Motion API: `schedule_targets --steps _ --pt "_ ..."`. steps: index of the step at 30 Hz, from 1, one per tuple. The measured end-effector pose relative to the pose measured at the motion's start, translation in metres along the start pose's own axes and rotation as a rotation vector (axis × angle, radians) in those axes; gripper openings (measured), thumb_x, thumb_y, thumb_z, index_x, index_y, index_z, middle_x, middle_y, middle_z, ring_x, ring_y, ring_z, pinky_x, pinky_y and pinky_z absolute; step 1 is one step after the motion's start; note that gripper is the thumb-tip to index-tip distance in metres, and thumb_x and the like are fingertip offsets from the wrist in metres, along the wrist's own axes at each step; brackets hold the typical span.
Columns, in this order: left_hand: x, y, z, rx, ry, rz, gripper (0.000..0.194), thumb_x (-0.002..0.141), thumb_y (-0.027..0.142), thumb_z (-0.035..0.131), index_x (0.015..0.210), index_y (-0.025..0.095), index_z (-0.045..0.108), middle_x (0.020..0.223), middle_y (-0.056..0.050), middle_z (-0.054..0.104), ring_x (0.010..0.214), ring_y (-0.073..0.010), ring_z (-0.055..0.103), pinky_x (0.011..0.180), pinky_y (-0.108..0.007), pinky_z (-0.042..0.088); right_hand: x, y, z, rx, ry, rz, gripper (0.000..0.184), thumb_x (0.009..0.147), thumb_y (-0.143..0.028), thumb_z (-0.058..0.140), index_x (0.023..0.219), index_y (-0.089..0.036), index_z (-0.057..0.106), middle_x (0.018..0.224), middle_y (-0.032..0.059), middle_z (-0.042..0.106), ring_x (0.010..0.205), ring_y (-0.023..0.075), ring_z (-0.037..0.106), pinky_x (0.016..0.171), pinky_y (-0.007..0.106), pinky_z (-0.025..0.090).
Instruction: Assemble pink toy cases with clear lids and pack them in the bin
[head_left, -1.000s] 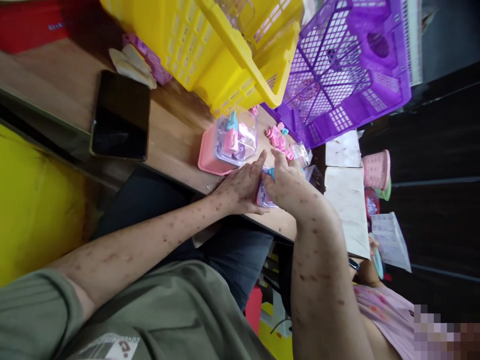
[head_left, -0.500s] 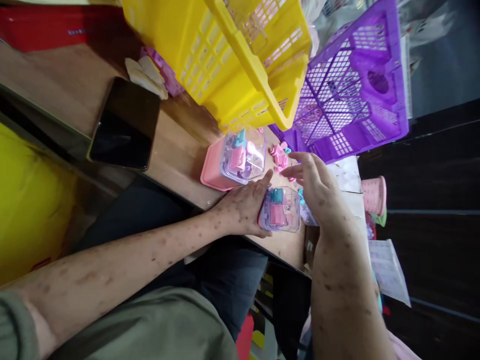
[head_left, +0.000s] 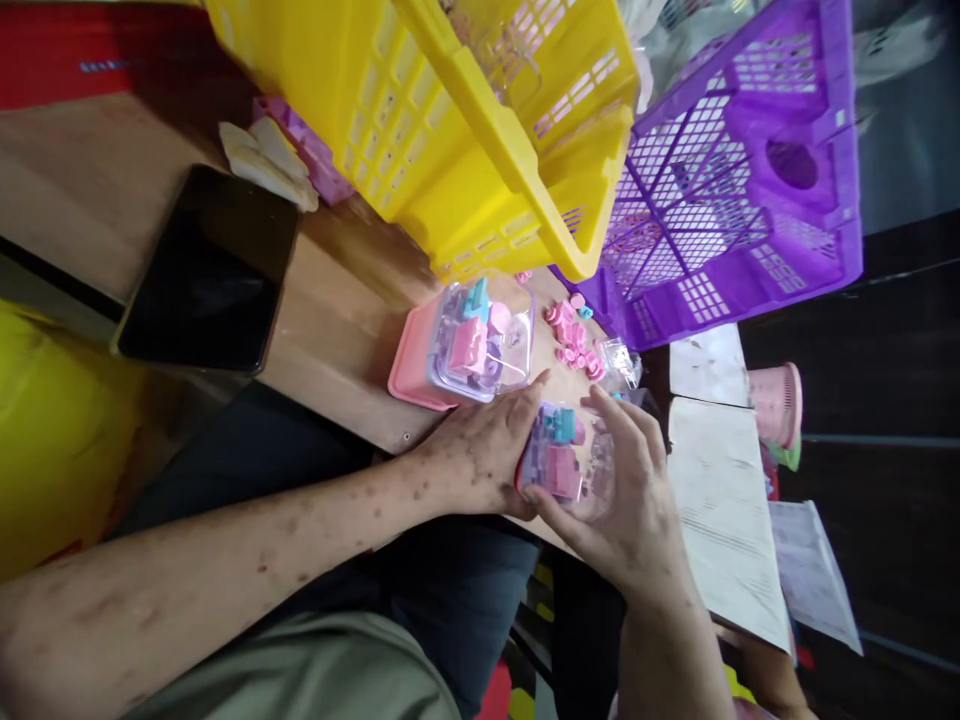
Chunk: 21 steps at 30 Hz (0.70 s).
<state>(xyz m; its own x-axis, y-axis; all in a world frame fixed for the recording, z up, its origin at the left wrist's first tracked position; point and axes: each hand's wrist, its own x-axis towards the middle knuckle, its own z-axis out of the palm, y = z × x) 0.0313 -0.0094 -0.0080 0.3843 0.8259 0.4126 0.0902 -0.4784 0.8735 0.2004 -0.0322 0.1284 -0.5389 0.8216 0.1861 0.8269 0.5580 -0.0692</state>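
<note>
Between my hands is a small toy box [head_left: 561, 472] with a clear plastic cover, showing pink and teal pieces on a lilac tray inside. My left hand [head_left: 480, 452] is closed round its base from the left. From the right, my right hand [head_left: 637, 500] grips the clear cover, thumb on the near side and fingers on the far side. Just beyond my left hand stands a second toy box [head_left: 465, 345], with a pink base and a clear cover over similar pieces. Loose small pink pieces [head_left: 574, 335] lie on the table past my hands.
A yellow basket [head_left: 405, 130] and a purple basket [head_left: 739, 180] stand at the back. A dark tablet or phone [head_left: 210, 265] lies at left, with pale gloves or cloth [head_left: 266, 160] behind it. Paper sheets [head_left: 724, 500] and a pink basket [head_left: 776, 405] are at right.
My right hand has come down from above the loose pink pieces and closed on the clear cover. My left hand keeps hold of the box. The view has shifted slightly.
</note>
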Motion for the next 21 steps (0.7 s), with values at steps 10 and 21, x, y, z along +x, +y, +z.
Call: schedule_targets --steps 10,21 --pt "-0.001 0.007 -0.004 0.061 0.042 -0.015 0.135 0.07 0.043 0.101 0.17 0.018 0.014 0.167 -0.025 0.05 0.155 -0.0437 0.053 0.127 -0.06 0.049 0.025 -0.001 -0.032 0.026 -0.21 -0.081 0.085 0.094 -0.034 0.076 0.173 -0.023 0.045 0.151 0.0174 0.059 0.139 0.0378 0.062 0.116 0.056 0.059" --pt "0.0 0.004 -0.007 -0.004 0.029 0.004 0.142 0.067 0.037 0.102 0.173 0.023 0.008 0.169 -0.024 0.047 0.158 -0.0462 0.049 0.125 -0.064 0.051 0.036 -0.012 -0.023 -0.137 -0.276 -0.11 0.084 0.097 -0.043 0.07 0.172 -0.015 0.041 0.145 0.0213 0.058 0.14 0.0419 0.058 0.115 0.062 0.058"
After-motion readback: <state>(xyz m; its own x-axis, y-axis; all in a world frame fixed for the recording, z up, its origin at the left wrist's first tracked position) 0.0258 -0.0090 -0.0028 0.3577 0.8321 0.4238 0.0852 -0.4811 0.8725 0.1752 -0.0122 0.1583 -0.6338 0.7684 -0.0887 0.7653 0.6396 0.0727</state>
